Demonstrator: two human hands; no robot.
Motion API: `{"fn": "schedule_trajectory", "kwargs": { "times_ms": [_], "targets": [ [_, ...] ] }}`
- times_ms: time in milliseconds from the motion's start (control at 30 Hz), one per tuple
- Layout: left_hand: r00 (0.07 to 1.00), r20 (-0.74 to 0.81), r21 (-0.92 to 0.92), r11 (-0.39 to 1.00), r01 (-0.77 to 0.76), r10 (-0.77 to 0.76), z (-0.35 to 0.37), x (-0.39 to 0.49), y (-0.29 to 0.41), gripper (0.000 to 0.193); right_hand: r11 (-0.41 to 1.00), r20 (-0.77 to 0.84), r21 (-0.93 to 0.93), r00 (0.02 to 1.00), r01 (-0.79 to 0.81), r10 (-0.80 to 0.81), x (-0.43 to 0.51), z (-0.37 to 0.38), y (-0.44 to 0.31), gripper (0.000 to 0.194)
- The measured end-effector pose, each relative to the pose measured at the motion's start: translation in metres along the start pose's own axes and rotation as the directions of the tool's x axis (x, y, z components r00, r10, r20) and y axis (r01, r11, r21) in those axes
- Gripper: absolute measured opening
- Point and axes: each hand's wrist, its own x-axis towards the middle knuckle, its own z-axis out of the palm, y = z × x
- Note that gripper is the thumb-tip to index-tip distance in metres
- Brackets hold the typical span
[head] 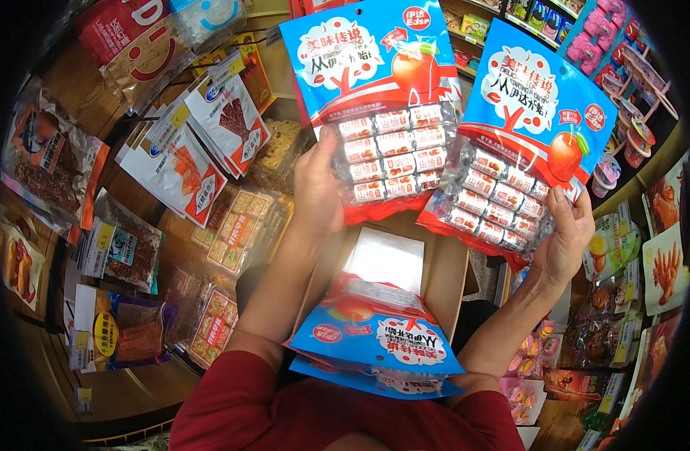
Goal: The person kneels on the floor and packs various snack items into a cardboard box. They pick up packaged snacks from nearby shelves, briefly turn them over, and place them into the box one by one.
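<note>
My left hand grips the left edge of a blue and red bag of wrapped hawthorn candy rolls, held up with its printed front towards me. In my right hand is a second bag of the same kind, tilted, its lower right edge between thumb and fingers. The lower parts of the two bags lie close together. Below them, an open cardboard box stands against my body. More of the same blue bags lean upside down at its near end, and a silvery pack lies inside.
Hooks on the left hold white snack packets, dark snack bags and a brown sugar bag. Clear packs of puffed-grain squares sit beside my left arm. On the right hang food packets and small pink-topped cups.
</note>
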Motion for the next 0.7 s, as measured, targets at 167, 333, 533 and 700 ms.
{"fn": "schedule_trajectory", "kwargs": {
  "times_ms": [167,333,533,700],
  "targets": [
    [1.0,0.008,-0.029,1.0,-0.013,0.013,-0.007,0.005,0.002,0.038,1.0,-0.037,-0.021,0.999,0.01,-0.011,0.002,-0.006,0.001,0.031],
    [0.997,0.002,-0.011,0.997,-0.072,0.072,-0.011,0.012,0.002,0.043,0.997,-0.01,0.073,1.0,-0.019,0.02,0.004,-0.021,0.003,0.029],
    [0.988,-0.1,-0.106,0.989,0.106,-0.117,-0.037,0.027,0.01,0.045,0.975,0.039,0.207,0.997,-0.077,0.07,0.01,-0.037,-0.001,0.035],
    [0.632,0.774,-0.397,0.811,0.429,0.045,-0.055,0.024,0.005,0.032,0.959,0.085,0.254,0.991,-0.124,0.105,0.01,-0.036,0.004,0.038]
  ]
}}
